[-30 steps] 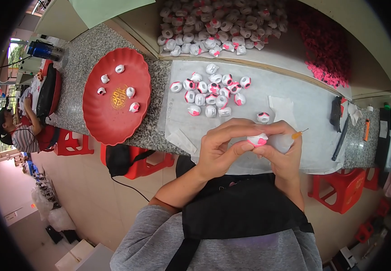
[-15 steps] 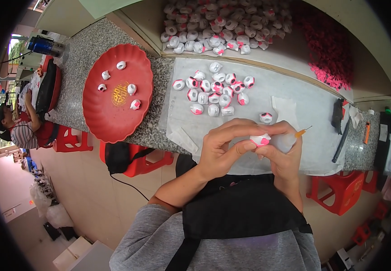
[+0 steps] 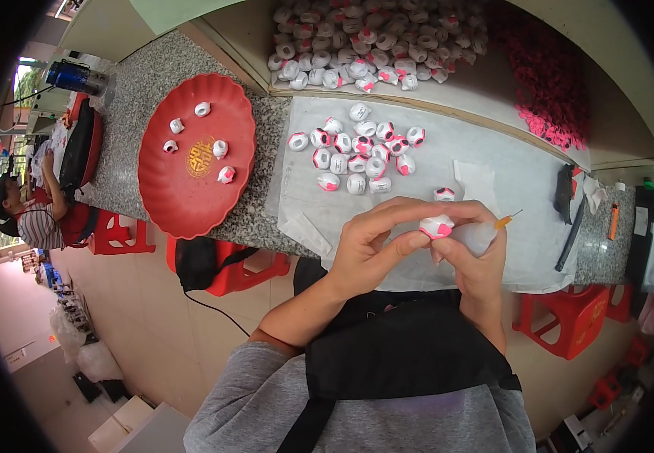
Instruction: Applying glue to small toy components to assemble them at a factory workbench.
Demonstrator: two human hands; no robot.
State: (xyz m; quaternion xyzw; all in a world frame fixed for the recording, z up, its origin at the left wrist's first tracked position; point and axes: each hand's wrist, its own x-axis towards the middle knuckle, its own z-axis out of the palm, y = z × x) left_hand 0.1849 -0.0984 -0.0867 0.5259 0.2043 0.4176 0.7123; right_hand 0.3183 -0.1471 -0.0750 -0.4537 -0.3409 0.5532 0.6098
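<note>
L hand [image 3: 368,253] pinches small white rounded plastic-looking piece w/ pink trim [image 3: 435,226] at fingertips; R hand [image 3: 481,264] steadies it, clasping translucent orange-tipped plastic bottle [image 3: 479,238] alongside. Prob. light, stiff, slick; best held by white sides.

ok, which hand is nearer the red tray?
Left. The left hand is to the right of the red tray, slightly nearer the body; the right hand is farther right, beyond the left.

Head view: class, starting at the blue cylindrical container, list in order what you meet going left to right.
Blue cylindrical container, red scalloped tray, held white-and-pink piece, translucent needle-tipped bottle, long black tool, orange pen-like stick.
</note>
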